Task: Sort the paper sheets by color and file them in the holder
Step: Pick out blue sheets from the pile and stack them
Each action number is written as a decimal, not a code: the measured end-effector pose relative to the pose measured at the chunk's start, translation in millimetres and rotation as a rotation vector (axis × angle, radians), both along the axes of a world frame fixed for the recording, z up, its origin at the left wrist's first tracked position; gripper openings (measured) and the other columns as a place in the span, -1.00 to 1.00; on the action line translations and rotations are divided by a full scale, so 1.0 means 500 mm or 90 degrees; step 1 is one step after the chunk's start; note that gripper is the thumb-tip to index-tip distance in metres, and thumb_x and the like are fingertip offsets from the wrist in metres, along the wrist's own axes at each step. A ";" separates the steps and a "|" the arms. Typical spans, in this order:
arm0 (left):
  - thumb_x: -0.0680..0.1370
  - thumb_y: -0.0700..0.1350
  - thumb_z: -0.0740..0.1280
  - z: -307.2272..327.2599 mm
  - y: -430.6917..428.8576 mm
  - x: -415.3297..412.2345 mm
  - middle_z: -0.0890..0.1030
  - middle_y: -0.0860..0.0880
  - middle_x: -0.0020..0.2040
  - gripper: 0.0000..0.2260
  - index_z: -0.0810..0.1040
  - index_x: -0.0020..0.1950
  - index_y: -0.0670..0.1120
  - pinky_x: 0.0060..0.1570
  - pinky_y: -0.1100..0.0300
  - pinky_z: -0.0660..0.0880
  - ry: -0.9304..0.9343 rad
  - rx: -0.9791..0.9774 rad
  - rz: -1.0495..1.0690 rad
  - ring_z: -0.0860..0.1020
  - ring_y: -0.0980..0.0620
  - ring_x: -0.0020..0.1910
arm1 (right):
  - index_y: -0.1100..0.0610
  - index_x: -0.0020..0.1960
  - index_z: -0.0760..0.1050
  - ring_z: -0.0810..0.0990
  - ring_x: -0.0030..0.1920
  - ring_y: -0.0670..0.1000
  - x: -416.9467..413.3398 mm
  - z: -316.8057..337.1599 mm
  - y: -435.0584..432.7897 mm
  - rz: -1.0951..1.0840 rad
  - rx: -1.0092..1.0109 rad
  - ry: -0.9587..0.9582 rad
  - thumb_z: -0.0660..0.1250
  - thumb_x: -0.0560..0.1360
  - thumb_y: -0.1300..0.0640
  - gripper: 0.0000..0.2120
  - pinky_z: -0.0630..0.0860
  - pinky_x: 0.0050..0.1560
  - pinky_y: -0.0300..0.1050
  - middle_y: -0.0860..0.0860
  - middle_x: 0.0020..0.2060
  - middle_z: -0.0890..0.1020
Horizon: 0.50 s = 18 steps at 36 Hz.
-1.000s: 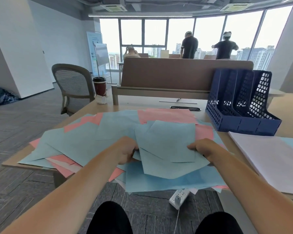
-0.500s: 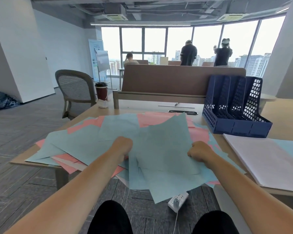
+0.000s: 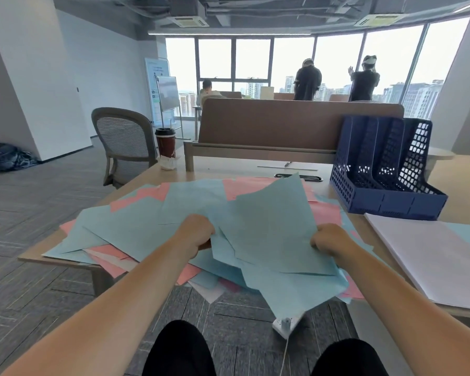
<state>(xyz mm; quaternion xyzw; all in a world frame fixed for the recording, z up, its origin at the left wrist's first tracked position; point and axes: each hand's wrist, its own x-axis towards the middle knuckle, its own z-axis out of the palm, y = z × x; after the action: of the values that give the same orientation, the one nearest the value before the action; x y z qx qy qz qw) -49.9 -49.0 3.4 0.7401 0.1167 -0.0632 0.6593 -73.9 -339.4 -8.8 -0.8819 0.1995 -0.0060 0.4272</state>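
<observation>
My left hand and right hand clench light-blue paper sheets over the desk's near edge; navy perforated plastic holder apparently holds 0.

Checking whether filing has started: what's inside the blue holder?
Nothing shows inside the holder: its slots look empty through the mesh walls. The low front wall hides the slot floors, so something lying flat there could not be seen.
</observation>
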 end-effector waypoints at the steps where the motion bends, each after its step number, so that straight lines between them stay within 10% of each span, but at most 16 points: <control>1: 0.43 -0.44 0.28 0.000 0.001 0.007 0.64 -0.26 -0.13 -0.86 0.55 -0.16 -0.24 -0.24 0.09 0.63 -0.007 -0.049 0.023 0.64 -0.14 -0.21 | 0.35 -0.04 0.58 0.57 -0.16 0.19 0.001 0.000 0.000 0.003 0.010 0.002 0.23 0.39 0.44 -0.79 0.49 -0.26 -0.15 0.25 -0.12 0.61; 8: 0.60 0.06 0.27 0.012 -0.016 0.031 0.56 -0.13 -0.15 -0.69 0.50 0.11 -0.19 -0.41 0.12 0.54 0.051 -0.277 -0.053 0.53 -0.08 -0.38 | 0.40 -0.01 0.57 0.63 -0.12 0.22 0.037 -0.009 0.008 -0.010 0.126 -0.015 0.22 0.41 0.50 -0.78 0.57 -0.16 -0.04 0.30 -0.04 0.65; 14: 0.61 -0.22 0.26 -0.005 -0.033 0.036 0.68 -0.22 0.04 -0.79 0.59 0.19 -0.23 -0.01 -0.12 0.62 0.037 -0.229 -0.055 0.65 -0.23 0.02 | 0.42 0.01 0.55 0.64 -0.01 0.30 0.060 -0.016 0.014 -0.036 0.173 -0.008 0.22 0.37 0.50 -0.75 0.60 0.07 0.29 0.35 0.01 0.62; 18: 0.56 -0.41 0.19 -0.009 -0.023 0.044 0.63 -0.20 -0.13 -0.81 0.56 -0.09 -0.22 -0.37 0.05 0.62 0.042 -0.167 0.029 0.61 -0.16 -0.20 | 0.45 0.03 0.53 0.63 -0.01 0.31 0.071 -0.024 0.012 -0.060 0.196 -0.019 0.21 0.38 0.52 -0.74 0.61 0.02 0.23 0.37 0.01 0.61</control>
<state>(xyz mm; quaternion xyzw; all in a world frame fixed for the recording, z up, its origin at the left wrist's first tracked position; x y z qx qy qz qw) -28.0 -60.4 -1.3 0.6421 0.1460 -0.0875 0.7475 -38.3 -333.5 -20.8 -0.7956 0.2332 -0.0087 0.5591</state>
